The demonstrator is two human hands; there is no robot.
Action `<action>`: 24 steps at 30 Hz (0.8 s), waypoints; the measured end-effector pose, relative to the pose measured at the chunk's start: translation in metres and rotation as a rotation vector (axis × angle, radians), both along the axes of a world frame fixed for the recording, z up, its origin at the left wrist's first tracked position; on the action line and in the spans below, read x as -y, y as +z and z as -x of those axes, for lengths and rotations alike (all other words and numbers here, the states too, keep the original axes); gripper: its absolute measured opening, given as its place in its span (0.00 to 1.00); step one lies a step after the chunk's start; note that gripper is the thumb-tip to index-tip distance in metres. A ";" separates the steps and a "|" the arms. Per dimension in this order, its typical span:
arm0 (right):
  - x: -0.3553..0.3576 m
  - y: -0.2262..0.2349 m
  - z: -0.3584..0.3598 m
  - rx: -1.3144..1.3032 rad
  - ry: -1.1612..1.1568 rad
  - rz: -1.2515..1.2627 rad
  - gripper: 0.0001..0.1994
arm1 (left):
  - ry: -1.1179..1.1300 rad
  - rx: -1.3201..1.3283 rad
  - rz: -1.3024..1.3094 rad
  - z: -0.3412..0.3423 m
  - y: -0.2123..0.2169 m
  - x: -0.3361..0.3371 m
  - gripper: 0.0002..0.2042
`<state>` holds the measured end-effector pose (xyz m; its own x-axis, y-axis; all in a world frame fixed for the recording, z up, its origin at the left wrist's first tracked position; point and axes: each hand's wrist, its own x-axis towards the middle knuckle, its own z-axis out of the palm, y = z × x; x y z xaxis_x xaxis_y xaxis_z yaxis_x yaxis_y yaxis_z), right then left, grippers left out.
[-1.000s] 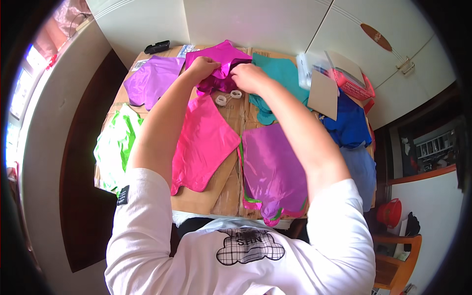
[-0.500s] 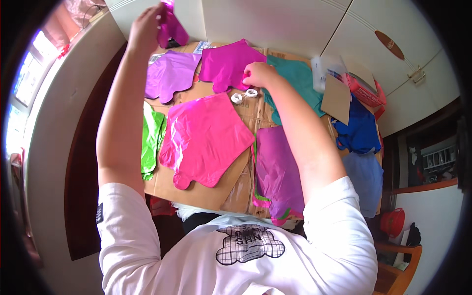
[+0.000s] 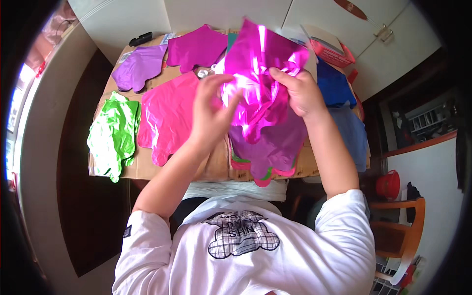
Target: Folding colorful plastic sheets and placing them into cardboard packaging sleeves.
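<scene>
Change: half a second ago your left hand was raised far off toward the table's far left corner with a small crumpled magenta piece, and your right hand lay on the table; now both have met in front of you, lifted above the table's middle.
Meaning: the foil has come off the table into a two-handed hold, and by my reading you are spreading it open.
Foil: a shiny magenta foil, creased, held up over the middle of the table, clear of the cardboard.
Axis: its long axis runs from the far edge toward you, top pointing away, lower end hanging toward the purple sheet.
Left hand: fingers curled, pinching the foil's left edge.
Right hand: closed on the foil's right edge, thumb on top.
Around: pink sheet left of middle, green sheet at the left edge, violet sheet and another magenta sheet along the far edge, blue sheets at the right.
</scene>
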<state>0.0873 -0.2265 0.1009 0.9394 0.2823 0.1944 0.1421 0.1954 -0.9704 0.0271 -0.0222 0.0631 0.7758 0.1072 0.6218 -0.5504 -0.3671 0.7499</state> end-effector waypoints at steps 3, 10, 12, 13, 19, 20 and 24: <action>0.032 0.006 0.031 -0.060 0.067 -0.280 0.14 | -0.253 -0.497 0.753 0.011 -0.012 -0.006 0.24; 0.066 -0.018 0.081 -0.091 -0.167 -0.172 0.17 | -0.659 -0.768 0.736 0.030 0.002 0.006 0.13; 0.078 -0.024 0.088 -0.122 -0.325 -0.076 0.17 | -0.543 -0.657 0.669 0.040 0.016 0.012 0.09; 0.077 -0.025 0.093 0.057 -0.533 0.116 0.17 | -0.512 -0.633 0.652 0.044 0.021 0.014 0.09; 0.025 0.019 0.130 0.928 -0.621 0.684 0.17 | -0.411 -0.566 0.440 0.052 0.035 0.034 0.11; 0.013 0.026 0.133 0.918 -0.561 0.710 0.17 | -0.408 -0.558 0.393 0.053 0.036 0.036 0.11; 0.002 0.029 0.124 0.430 -0.127 0.474 0.15 | -0.413 -0.501 0.376 0.055 0.040 0.039 0.10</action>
